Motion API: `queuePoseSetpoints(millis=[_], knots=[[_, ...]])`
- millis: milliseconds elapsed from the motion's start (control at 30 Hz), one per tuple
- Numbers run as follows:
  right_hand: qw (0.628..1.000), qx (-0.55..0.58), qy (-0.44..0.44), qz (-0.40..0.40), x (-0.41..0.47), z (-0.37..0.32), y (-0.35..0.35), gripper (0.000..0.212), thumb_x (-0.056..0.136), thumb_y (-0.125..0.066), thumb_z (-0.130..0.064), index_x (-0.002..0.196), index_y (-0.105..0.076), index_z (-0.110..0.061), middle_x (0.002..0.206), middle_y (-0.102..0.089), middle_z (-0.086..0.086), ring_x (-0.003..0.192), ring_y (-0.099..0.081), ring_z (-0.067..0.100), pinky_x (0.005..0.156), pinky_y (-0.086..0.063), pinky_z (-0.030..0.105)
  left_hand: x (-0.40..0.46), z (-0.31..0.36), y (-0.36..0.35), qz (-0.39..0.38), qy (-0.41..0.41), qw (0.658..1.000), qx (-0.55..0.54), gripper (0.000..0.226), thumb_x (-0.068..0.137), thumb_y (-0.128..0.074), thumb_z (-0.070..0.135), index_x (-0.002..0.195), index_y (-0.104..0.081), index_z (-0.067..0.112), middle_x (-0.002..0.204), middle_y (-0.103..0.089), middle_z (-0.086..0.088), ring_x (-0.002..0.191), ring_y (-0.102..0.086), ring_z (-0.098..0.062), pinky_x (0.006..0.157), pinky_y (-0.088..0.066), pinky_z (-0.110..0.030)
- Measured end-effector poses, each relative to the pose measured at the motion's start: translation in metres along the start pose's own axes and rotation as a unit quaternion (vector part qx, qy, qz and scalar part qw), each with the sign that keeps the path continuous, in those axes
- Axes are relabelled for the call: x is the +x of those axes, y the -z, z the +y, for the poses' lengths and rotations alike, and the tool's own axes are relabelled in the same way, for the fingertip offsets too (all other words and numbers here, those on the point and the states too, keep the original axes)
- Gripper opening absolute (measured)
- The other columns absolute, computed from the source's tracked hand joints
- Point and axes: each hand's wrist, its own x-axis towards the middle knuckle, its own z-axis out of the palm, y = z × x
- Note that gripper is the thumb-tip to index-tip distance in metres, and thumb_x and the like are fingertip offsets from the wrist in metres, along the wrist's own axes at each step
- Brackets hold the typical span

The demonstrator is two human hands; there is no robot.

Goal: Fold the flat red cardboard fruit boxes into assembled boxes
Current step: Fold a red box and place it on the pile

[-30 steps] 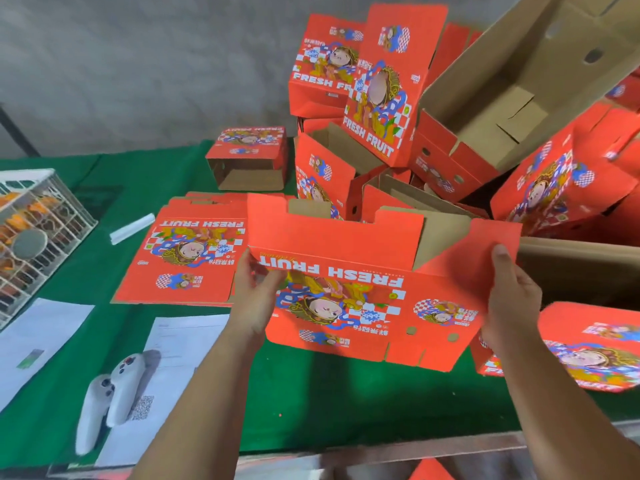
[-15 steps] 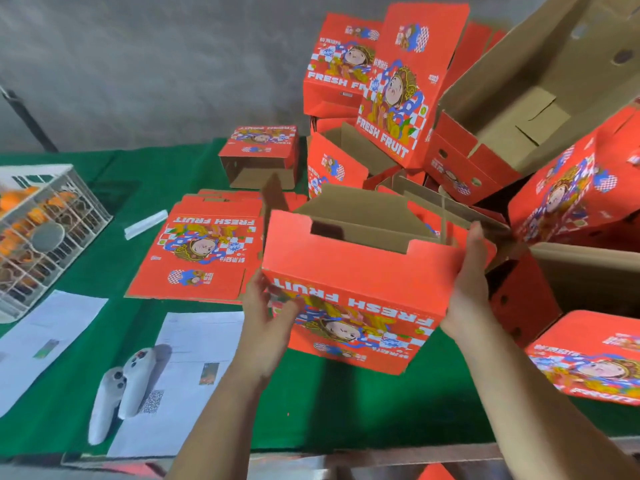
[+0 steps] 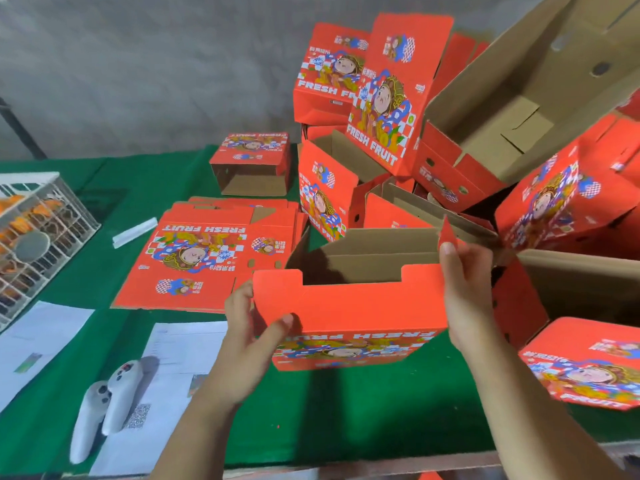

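Note:
I hold a red "FRESH FRUIT" cardboard box (image 3: 349, 306) above the green table, opened into a rectangular tube with its brown inside showing. My left hand (image 3: 252, 327) grips its left corner, thumb on the red front panel. My right hand (image 3: 465, 292) grips the right end, fingers over the top edge beside a small upright red flap. A stack of flat red boxes (image 3: 204, 258) lies on the table to the left. A heap of assembled red boxes (image 3: 388, 109) is piled behind and to the right.
The green table (image 3: 346, 410) carries a white wire crate (image 3: 38, 230) with orange fruit at left, white papers (image 3: 180, 351), two white controllers (image 3: 104, 400) and a white strip (image 3: 135, 232). Another red box (image 3: 588, 362) lies at right, a large brown carton (image 3: 588, 282) behind it.
The flat box has been spread open into a tube and tipped so its open top faces me. Both hands shifted with it, the right one moving inward to the box's right end.

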Motion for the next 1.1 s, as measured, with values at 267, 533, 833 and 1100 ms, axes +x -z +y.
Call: queuePoseSetpoints(millis=[267,533,833,1100], knots=[[0.998,-0.06,0.017,-0.031,-0.015,0.007,0.004,0.059,0.087,-0.045,-0.087,0.109,-0.067,-0.037,0.144,-0.054,-0.006,0.131,-0.05,0.011,0.107,-0.038,0.039,0.016,-0.002,-0.008,0.04,-0.016,0.998,-0.052,0.045,0.097,-0.069,0.004,0.121,-0.057,0.04,0.131,-0.059,-0.016,0.107,-0.07,-0.024,0.082,-0.06,-0.027],[0.974,-0.162,-0.014,-0.155,0.008,-0.007,0.001,0.054,0.087,-0.04,-0.077,0.136,-0.054,-0.058,0.164,-0.037,-0.007,0.15,-0.036,0.015,0.124,-0.029,0.052,0.035,0.01,-0.004,0.061,-0.012,0.993,0.105,0.02,0.09,-0.08,0.032,0.107,-0.069,0.032,0.142,-0.06,-0.015,0.138,-0.053,-0.033,0.113,-0.043,-0.05],[0.955,-0.255,-0.018,-0.149,0.0,0.015,0.019,0.034,0.088,-0.042,-0.074,0.119,-0.04,-0.06,0.112,-0.056,-0.03,0.105,-0.061,0.004,0.08,-0.046,0.034,0.034,0.0,-0.019,0.032,-0.018,0.982,0.183,0.012,0.104,-0.057,0.045,0.113,-0.05,0.044,0.102,-0.068,0.038,0.102,-0.061,0.017,0.092,-0.044,-0.009],[0.964,-0.243,0.034,-0.106,-0.016,0.013,0.01,0.087,0.103,-0.059,-0.015,0.166,-0.002,-0.034,0.168,-0.006,-0.019,0.151,0.0,-0.014,0.127,-0.011,0.031,0.041,0.009,-0.029,0.181,-0.041,0.971,0.152,0.077,0.099,-0.062,0.009,0.161,-0.024,0.036,0.139,-0.059,0.003,0.129,-0.056,-0.031,0.105,-0.048,-0.053]])
